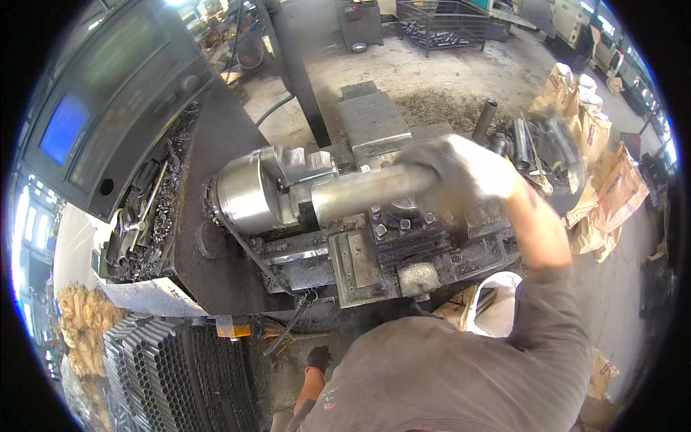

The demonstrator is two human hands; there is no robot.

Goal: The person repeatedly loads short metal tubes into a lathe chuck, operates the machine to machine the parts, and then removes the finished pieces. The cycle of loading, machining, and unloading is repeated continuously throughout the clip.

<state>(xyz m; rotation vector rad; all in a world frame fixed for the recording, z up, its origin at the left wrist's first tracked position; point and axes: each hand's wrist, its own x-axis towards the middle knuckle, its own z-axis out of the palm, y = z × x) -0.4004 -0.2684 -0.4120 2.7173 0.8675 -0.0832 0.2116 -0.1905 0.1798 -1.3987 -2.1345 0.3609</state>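
Note:
A smooth grey metal tube [363, 193] lies level above the lathe's tool post [403, 209]. Its left end is at the jaws of the shiny lathe chuck [248, 191]; whether the jaws grip it I cannot tell. Around the tube's right end is my right hand [450, 169], in a dark and white glove and blurred by motion. My left hand [319, 358], in a dark glove, hangs low by my body, near a slanting metal lever [291, 327]. Its fingers are too dark and small to make out.
Many tubes are stacked [144, 360] at lower left. A chip-filled tray [147, 216] with tools lies left of the chuck, below a control panel with a blue screen [65, 129]. Loose tubes [522, 144] and paper sacks [612, 187] stand at right. A white bucket [497, 306] is beside me.

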